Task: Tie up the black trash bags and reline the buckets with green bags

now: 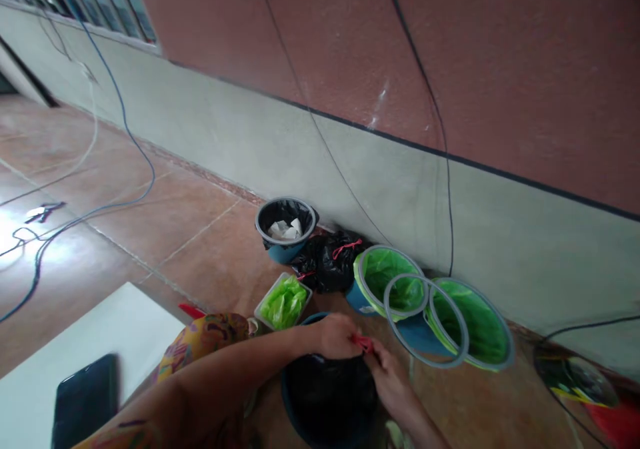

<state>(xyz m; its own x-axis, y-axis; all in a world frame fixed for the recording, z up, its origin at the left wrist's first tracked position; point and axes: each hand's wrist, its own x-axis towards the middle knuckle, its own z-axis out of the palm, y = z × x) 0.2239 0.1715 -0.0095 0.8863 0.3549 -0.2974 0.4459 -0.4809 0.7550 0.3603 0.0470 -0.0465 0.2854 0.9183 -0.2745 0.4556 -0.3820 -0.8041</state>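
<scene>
Red drawstring (363,343): held in a short bunch between the two hands, over the far side of the bin's mouth; its visible length was slanted slightly down toward the right hand.
Left hand (340,335): clenched on the strand's left end, its forearm stretched across from the lower left.
Right hand (391,379): pinched on the right end, its forearm brought up from the lower right.
Nearer hand: neither, since the strand was touched by both.
Black bag (330,395): seen inside the bin, below the hands and closer to the body; its depths were lost in shadow.
Blue bin (287,399): stood on the floor, open side up.
Beyond the left hand: green bags (283,303) were kept in a tray, with tied black bags (341,262) farther off by the wall.
Beyond the right hand: a loose grey ring (436,365) was leaned against green-lined bins (480,329).
</scene>
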